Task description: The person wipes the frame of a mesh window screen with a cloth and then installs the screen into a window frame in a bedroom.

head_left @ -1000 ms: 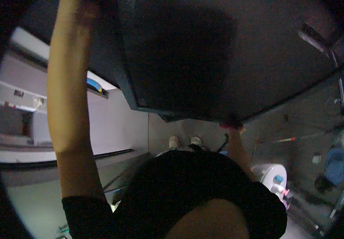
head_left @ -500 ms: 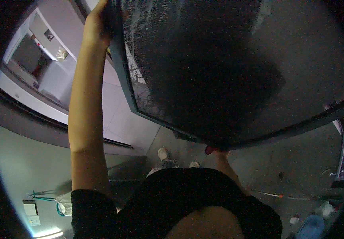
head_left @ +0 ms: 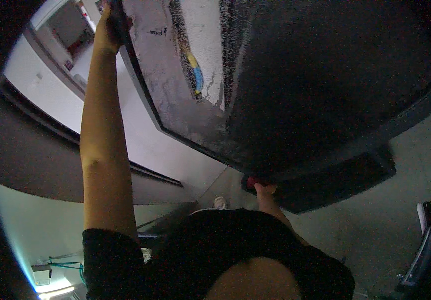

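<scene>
A large flat panel in a thin dark frame (head_left: 145, 95) fills the upper middle and right of the view, tilted. Its face is dark on the right; on the left it shows a pale streaked area with a yellow and blue mark (head_left: 196, 75). My left arm is stretched far forward, and my left hand (head_left: 106, 30) is closed on the panel's left edge near the top. At the lower edge, my right hand (head_left: 266, 188) is closed with a small red thing (head_left: 253, 181) beside its fingers. Whether it also grips the frame is hidden.
A doorway (head_left: 70, 45) into a lit room opens at the far left. A pale wall (head_left: 35, 225) with a white box (head_left: 41, 275) and green cord runs along the lower left. A dark-framed object (head_left: 425, 250) stands at the right. My shoe (head_left: 220, 202) shows on the grey floor.
The panel has shifted, showing more of its pale streaked area and the yellow and blue mark. My left hand has moved slightly left, still on the edge. A dark shape now shows below the panel.
</scene>
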The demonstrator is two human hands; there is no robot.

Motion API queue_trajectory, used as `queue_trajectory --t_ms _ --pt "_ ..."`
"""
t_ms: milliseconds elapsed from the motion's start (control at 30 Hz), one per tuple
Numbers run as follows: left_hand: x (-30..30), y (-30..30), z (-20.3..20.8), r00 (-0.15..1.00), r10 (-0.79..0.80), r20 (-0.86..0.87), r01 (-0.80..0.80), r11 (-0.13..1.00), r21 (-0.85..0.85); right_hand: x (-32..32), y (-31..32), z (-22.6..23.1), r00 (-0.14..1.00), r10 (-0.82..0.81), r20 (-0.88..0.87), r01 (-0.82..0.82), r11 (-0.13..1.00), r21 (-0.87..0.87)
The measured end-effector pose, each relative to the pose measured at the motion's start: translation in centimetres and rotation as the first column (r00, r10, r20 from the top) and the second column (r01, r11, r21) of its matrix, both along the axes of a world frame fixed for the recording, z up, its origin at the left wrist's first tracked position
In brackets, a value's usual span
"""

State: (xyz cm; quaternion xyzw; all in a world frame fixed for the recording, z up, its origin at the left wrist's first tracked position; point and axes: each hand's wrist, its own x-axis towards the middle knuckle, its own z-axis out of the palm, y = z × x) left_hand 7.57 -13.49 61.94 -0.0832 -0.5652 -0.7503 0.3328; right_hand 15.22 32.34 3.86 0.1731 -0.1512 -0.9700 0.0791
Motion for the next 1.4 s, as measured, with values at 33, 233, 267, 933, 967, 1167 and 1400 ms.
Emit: queue_trajectory --t_ms 33,233,267,933,967,1167,1400 --pt "0.6 -1.1 -0.5 0.999 0.047 0.006 -0.047 0.999 -0.027 0.6 -1.5 1.8 0.991 -0.020 0.135 -0.011 0.973 0.230" --pt "1.4 -5.6 -0.9 0.962 0.271 -0.013 -0.271 0.962 -0.006 -2.2 -3.2 2.1 0.986 0.166 0.028 -0.148 0.777 0.612" --pt "2.3 -8.1 -0.1 0.982 0.186 0.045 -0.182 0.980 -0.077 -3.1 -3.3 1.7 0.972 0.235 -0.013 -0.171 0.744 0.646" --pt "14.8 -4.5 3.5 0.802 0.597 0.037 -0.596 0.802 -0.020 -12.5 -5.0 5.5 0.801 0.545 0.250 -0.595 0.771 0.226" --pt "15.5 -4.5 3.4 0.760 0.650 0.024 -0.650 0.760 -0.005 -13.8 -5.0 5.3 0.780 0.566 0.268 -0.622 0.749 0.227" --pt "20.2 -0.1 5.1 0.608 0.790 0.081 -0.791 0.611 -0.022 -17.0 -9.6 7.6 0.684 0.711 0.163 -0.718 0.616 0.325" --pt "20.1 0.5 2.6 0.631 0.775 0.036 -0.773 0.632 -0.054 -22.3 -14.9 4.1 0.546 0.816 0.190 -0.831 0.498 0.247"
